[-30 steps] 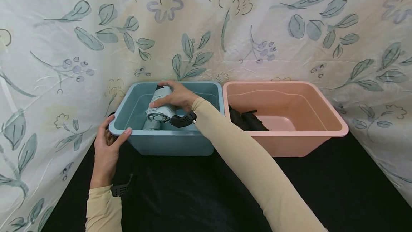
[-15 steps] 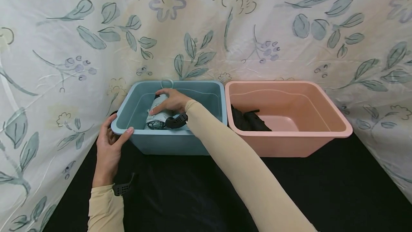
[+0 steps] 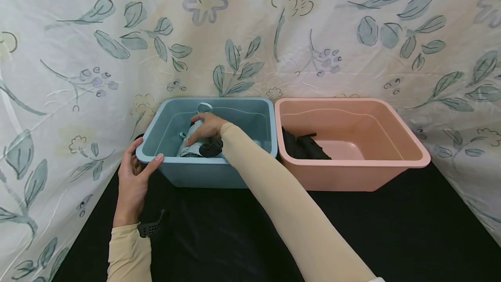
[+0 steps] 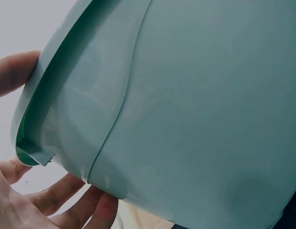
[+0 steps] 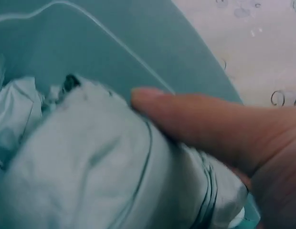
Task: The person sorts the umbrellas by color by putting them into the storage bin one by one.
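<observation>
My right hand point(image 3: 208, 127) reaches down into the blue bin point(image 3: 207, 175) and grips a pale blue folded umbrella point(image 5: 95, 152), thumb along its rolled fabric in the right wrist view. A light loop point(image 3: 205, 107) stands up beyond the fingertips. Beside it in the bin lies another bundle of pale crumpled fabric point(image 5: 16, 112), partly hidden. My left hand point(image 3: 132, 182) holds the bin's front left corner, thumb at the rim and the other fingers point(image 4: 74, 205) under and against the outer wall.
A pink bin point(image 3: 352, 177) stands right beside the blue one, with black folded bundles point(image 3: 305, 147) at its left end. Both bins are on a black cloth point(image 3: 219, 234). A flower-printed sheet point(image 3: 321, 21) hangs behind and at the sides.
My right hand has lowered the umbrella deeper into the blue bin, and the loop now shows above it. The left hand keeps its hold at the corner.
</observation>
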Available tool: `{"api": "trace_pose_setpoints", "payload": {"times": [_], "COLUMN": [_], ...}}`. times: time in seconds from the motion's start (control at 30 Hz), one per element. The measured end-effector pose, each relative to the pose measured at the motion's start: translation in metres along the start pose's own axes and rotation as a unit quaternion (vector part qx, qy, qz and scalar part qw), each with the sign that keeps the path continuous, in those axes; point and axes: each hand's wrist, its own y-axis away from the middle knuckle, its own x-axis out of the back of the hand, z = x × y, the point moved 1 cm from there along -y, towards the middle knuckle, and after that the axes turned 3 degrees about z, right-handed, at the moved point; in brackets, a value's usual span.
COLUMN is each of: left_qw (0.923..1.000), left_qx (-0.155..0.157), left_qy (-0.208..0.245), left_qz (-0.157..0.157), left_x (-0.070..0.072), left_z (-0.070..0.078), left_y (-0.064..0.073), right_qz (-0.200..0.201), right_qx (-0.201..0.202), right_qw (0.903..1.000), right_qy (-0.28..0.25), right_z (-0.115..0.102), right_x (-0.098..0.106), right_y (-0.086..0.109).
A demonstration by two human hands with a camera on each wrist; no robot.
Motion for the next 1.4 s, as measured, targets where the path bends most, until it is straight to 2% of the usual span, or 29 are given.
{"api": "trace_pose_setpoints", "payload": {"times": [0.17, 0.4, 0.53, 0.67, 0.77, 1.03, 1.27, 1.4], "left_qw": [1.0, 1.0, 1.0, 1.0, 1.0, 1.0, 1.0, 1.0], "left_qx": [-0.004, -0.006, -0.004, -0.005, -0.006, -0.003, -0.005, -0.006], "left_qy": [0.001, 0.0, 0.001, 0.003, -0.001, -0.004, 0.006, 0.005], "left_qz": [0.0, -0.001, -0.001, 0.0, 0.001, 0.002, 0.001, 0.002], "left_x": [-0.001, -0.001, -0.002, -0.001, -0.001, 0.0, 0.0, 0.001], "left_z": [0.0, 0.001, 0.0, 0.0, 0.0, -0.001, -0.001, -0.001], "left_y": [0.0, 0.0, 0.0, 0.0, -0.001, 0.0, 0.0, 0.0], "right_qz": [-0.004, -0.013, -0.036, -0.075, -0.091, -0.077, -0.083, -0.069], "right_qx": [-0.01, -0.024, -0.029, -0.03, -0.034, -0.035, -0.031, -0.034], "right_qw": [0.9998, 0.9972, 0.9929, 0.9907, 0.9915, 0.9869, 0.9904, 0.995], "right_qy": [0.013, 0.07, 0.11, 0.11, 0.087, 0.138, 0.107, 0.064], "right_z": [0.001, 0.001, 0.002, 0.003, 0.004, 0.006, 0.006, 0.003], "right_x": [-0.003, -0.005, -0.004, -0.003, -0.003, -0.004, -0.003, -0.001], "right_y": [-0.003, -0.007, -0.01, -0.011, -0.011, -0.012, -0.012, -0.009]}}
